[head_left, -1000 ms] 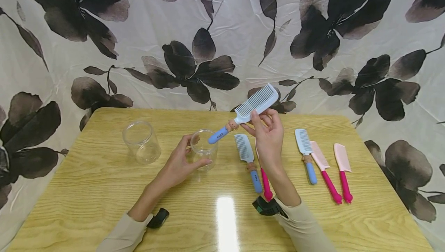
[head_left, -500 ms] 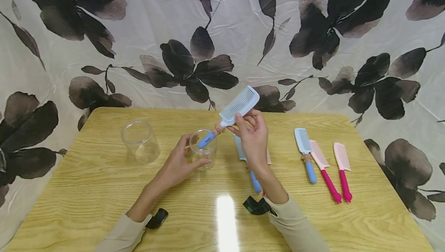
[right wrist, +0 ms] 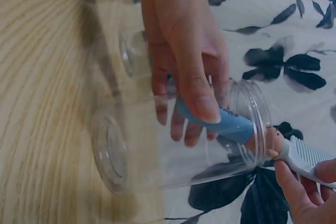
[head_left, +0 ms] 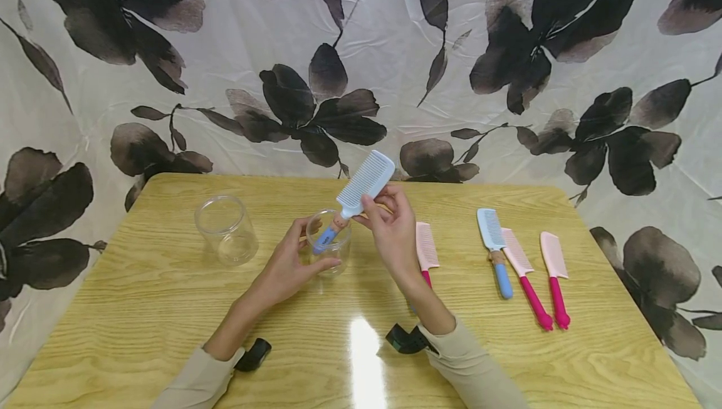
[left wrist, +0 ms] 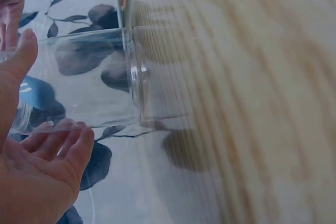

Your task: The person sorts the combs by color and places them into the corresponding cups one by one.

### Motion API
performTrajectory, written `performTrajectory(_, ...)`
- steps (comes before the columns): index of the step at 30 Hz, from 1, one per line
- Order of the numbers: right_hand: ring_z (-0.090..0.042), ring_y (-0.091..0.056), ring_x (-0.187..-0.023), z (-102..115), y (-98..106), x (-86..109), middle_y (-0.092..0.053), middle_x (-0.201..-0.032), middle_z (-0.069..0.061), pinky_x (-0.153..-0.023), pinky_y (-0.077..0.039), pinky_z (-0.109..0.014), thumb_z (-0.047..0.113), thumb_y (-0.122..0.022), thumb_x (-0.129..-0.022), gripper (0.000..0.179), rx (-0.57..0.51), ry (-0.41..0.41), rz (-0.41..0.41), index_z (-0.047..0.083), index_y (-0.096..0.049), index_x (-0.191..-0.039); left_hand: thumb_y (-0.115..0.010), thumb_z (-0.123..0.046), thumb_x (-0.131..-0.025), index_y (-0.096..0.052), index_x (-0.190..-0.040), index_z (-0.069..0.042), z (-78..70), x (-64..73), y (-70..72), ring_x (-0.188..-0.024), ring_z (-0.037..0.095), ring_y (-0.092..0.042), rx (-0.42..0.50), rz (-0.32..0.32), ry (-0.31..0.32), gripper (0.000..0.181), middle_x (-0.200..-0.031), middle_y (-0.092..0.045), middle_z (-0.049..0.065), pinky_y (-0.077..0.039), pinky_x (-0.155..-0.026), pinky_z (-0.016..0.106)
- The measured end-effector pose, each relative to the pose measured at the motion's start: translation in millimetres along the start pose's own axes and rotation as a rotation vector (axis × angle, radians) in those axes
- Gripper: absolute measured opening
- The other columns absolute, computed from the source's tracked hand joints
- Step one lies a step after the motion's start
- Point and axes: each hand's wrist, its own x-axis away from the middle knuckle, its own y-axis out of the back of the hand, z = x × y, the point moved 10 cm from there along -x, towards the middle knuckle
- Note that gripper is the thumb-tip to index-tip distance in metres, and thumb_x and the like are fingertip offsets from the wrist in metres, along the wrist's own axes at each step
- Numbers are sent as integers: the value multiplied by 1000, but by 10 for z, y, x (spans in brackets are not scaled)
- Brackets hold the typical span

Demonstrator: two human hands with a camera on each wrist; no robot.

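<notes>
Over the middle of the desk (head_left: 304,346), pinching a blue comb (head_left: 361,191) with fingers (head_left: 370,207) of the right hand (head_left: 395,230), tilted handle-down into a clear jar (head_left: 341,247); gripping that jar in the left hand (head_left: 290,265); right of a second jar (head_left: 227,233).

Pale dark-flowered cloth (head_left: 225,39) behind a glossy wood-grain table (head_left: 130,321)

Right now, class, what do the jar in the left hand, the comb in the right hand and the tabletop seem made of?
Jar: clear plastic or glass, glossy; the left hand shows through its shiny wall.
Comb: probably smooth moulded plastic, judging by its even teeth.
Tabletop: wood or wood-look laminate with a sheen, since it shows grain and a bright reflection.
</notes>
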Motion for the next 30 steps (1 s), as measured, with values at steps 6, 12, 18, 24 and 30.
performTrajectory(6,-24,-72,-92,-27,-56,21,-64,-109,-27,-83,-62,-42,-2,-62,-101,24,46,10,26,-11,-50,-120,-87,-16,-84,-41,-144,-1,-20,2,3,-138,38,-45,0,-1,-9,77,-146,-47,21,-42,-109,62)
performTrajectory(12,-30,-72,-97,1,-98,33,-69,-106,-27,-84,-61,-38,0,-69,-97,21,172,40,59,-10,-59,-112,-87,-15,-84,-40,-144,-1,-14,2,0,-139,39,-44,12,0,-15,77,-149,-46,22,-41,-110,62)
performTrajectory(18,-31,-72,-101,-46,-116,47,-73,-105,-21,-86,-60,-33,6,-74,-95,20,274,28,84,-6,-64,-109,-86,-15,-85,-40,-144,-1,-10,8,-6,-142,39,-41,19,6,-16,77,-152,-43,22,-38,-112,62)
performTrajectory(24,-29,-70,-103,-106,-134,55,-71,-109,-18,-95,-57,-35,10,-74,-96,21,330,9,116,-4,-67,-111,-87,-15,-85,-40,-144,-1,-11,11,-5,-142,38,-41,24,3,-19,77,-152,-43,21,-38,-113,61)
performTrajectory(30,-28,-68,-108,-141,-134,49,-71,-114,-16,-97,-55,-37,9,-69,-100,21,352,-13,137,-3,-67,-117,-87,-14,-84,-40,-144,-2,-12,5,-8,-142,38,-42,26,2,-26,77,-151,-45,19,-38,-113,62)
